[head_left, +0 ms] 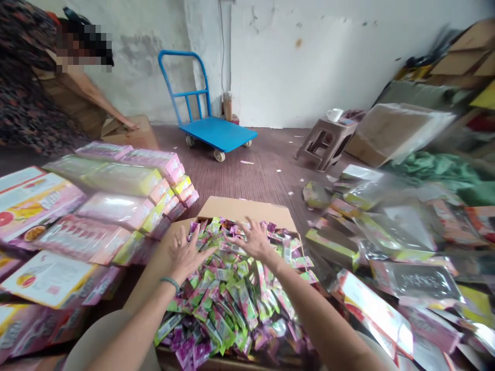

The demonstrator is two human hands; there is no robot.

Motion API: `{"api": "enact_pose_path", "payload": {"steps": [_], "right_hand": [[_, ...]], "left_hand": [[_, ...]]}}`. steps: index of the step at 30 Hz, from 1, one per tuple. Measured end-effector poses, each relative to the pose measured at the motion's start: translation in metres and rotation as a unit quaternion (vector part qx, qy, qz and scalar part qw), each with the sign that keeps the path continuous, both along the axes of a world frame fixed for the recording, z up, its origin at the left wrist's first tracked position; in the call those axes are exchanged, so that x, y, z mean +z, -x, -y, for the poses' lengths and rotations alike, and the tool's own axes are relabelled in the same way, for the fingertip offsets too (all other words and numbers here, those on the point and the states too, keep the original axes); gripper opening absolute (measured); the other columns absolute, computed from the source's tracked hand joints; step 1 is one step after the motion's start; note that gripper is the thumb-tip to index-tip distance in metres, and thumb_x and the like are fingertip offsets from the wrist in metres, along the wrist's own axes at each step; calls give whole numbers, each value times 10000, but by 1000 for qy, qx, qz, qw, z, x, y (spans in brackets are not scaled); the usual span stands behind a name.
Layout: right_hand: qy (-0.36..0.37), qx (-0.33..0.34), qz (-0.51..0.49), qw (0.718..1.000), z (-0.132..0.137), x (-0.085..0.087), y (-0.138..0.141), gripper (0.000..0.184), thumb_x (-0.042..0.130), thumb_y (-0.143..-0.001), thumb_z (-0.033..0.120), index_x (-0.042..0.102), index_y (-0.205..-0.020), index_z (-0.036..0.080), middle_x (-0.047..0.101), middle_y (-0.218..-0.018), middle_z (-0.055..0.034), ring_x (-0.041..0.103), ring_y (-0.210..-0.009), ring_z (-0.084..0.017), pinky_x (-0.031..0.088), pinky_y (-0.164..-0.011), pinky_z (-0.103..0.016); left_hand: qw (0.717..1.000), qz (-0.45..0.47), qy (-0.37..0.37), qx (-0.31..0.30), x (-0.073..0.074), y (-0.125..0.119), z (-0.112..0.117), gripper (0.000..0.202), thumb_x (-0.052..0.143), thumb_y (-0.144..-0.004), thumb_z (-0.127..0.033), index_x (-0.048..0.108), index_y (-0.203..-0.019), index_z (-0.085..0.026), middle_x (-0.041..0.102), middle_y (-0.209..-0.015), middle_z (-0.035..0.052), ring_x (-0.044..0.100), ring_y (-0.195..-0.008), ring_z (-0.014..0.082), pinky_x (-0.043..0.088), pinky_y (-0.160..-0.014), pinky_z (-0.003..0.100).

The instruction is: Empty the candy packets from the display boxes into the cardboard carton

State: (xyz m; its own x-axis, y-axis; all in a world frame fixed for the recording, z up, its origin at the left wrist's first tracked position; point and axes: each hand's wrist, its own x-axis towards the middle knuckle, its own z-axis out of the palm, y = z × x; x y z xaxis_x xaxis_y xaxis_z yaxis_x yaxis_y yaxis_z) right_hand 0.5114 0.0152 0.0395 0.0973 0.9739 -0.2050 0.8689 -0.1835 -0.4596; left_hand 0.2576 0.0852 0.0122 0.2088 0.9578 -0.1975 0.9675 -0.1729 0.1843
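Note:
An open cardboard box (247, 208) sits on the floor in front of me, heaped with several small green and purple sachets (228, 304). My left hand (186, 253) lies on the sachets at the box's near-left side, fingers spread; a ring and a green wrist band show on it. My right hand (253, 240) rests flat on the pile a little farther in, fingers spread too. Neither hand grips anything.
Stacks of pink and yellow packaged boxes (116, 206) stand at left, loose plastic-wrapped packs (390, 268) at right. A blue trolley (211, 129), a plastic stool (325, 141) with a cup, and cardboard lie beyond. A person (42, 87) at far left bends over a carton (131, 134).

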Motion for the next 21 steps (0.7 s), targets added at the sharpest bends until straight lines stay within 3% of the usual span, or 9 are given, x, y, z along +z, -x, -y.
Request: {"api": "enact_pose_path", "payload": {"steps": [3,6,9,14,18,21], "right_hand": [[26,-88,102,990,31,-18,-63,750,436,-1056,711,308,-1713,373,141,-1832,-99,67,-1690,-398,96,-1311,-739],[87,-115,123,982,64,-55,-89,715,512,-1052,637,313,-1703,420,180,-1825,-77,81,-1684,-422,149,-1286,-776],[77,-130,59,987,92,-91,-68,713,471,-1062,637,289,-1712,409,215,-1815,-100,111,-1685,-402,199,-1280,-771],[-9,-193,49,980,119,-126,-25,676,415,-1072,630,428,-1671,316,311,-1773,-132,116,-1685,-406,243,-1298,-717],[-91,-192,60,975,120,-161,-33,719,465,-1042,656,515,-1624,237,382,-1708,-167,179,-1664,-423,293,-1311,-643],[-112,-193,53,973,106,-181,-47,742,500,-1023,646,556,-1590,170,400,-1662,-201,230,-1632,-446,280,-1321,-634]], "left_hand": [[998,-20,12,-62,-8,-18,3,1126,600,-844,-899,213,-1740,-339,9,-1828,170,-2,-1634,593,175,-1250,812],[995,-34,55,-71,-24,-24,7,1014,548,-875,-899,279,-1714,-397,69,-1835,79,-59,-1644,560,101,-1239,856],[997,-30,52,-58,-42,-20,15,920,517,-936,-851,305,-1704,-390,143,-1828,68,-67,-1660,515,126,-1240,855],[998,-28,-25,-56,-80,-6,29,805,573,-1016,-673,345,-1698,-310,189,-1813,148,66,-1676,467,134,-1265,814],[997,-19,-45,-58,-106,-5,25,728,567,-1046,-552,372,-1693,-282,195,-1809,170,115,-1681,426,82,-1290,779],[998,-6,-21,-60,-112,-9,13,736,572,-1044,-528,368,-1697,-259,191,-1803,201,150,-1675,425,83,-1303,753]]}}
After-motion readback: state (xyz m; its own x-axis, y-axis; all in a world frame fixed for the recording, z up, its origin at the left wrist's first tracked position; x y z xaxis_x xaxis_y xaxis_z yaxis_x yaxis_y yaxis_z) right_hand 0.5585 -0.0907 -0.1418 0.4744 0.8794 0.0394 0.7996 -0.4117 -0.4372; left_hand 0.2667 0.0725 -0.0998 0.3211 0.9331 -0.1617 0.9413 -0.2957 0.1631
